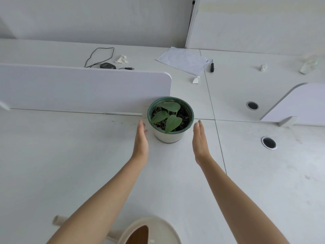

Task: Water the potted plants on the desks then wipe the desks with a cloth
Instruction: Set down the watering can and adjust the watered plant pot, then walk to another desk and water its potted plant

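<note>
A potted plant [170,118] with three green leaves stands in a white pot with a green rim, at the end of a white divider panel. My left hand [141,140] is flat and open just left of the pot, a small gap from it. My right hand [200,141] is flat and open to the pot's right, also apart from it. Both palms face the pot and hold nothing. A cream watering can [149,231] with a brown opening sits at the bottom edge, its spout [59,220] pointing left behind my left forearm.
White divider [84,88] runs left of the pot; another divider [299,103] is at right. Two cable holes [268,142] lie to the right. Farther back are a sheet of paper [184,60], a black screwdriver [212,65], a black cabled device [107,65] and crumpled tissues [122,59].
</note>
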Action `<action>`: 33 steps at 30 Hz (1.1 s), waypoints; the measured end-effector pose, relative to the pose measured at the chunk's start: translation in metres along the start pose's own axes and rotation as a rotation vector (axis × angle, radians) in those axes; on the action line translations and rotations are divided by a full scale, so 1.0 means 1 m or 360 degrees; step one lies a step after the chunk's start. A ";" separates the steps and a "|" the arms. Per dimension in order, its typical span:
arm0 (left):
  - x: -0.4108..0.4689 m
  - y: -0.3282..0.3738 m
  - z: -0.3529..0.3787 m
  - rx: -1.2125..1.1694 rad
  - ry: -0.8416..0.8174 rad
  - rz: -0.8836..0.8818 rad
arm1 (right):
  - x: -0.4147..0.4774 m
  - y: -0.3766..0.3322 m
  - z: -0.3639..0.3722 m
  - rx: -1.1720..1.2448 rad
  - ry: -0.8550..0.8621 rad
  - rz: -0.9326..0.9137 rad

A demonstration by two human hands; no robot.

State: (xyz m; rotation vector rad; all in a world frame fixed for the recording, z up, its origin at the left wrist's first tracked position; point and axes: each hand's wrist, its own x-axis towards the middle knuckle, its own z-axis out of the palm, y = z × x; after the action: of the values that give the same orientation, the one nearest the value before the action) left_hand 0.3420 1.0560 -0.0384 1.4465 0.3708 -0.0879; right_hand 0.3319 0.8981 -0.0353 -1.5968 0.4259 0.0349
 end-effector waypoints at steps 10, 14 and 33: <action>-0.125 0.011 -0.090 -0.0296 0.0374 0.0262 | -0.141 0.027 -0.038 -0.0087 -0.0052 0.0031; -0.175 -0.011 -0.130 -0.0305 0.0530 0.0443 | -0.196 0.050 -0.045 -0.0263 -0.0104 0.0015; -0.201 -0.067 -0.159 -0.0710 0.0223 -0.0104 | -0.283 0.089 -0.024 -0.0501 -0.0201 -0.0030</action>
State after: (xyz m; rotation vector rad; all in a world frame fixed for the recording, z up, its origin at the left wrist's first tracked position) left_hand 0.1033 1.1695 -0.0545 1.0019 0.5167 0.0430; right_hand 0.0384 0.9441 -0.0396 -1.8961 0.3172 0.1959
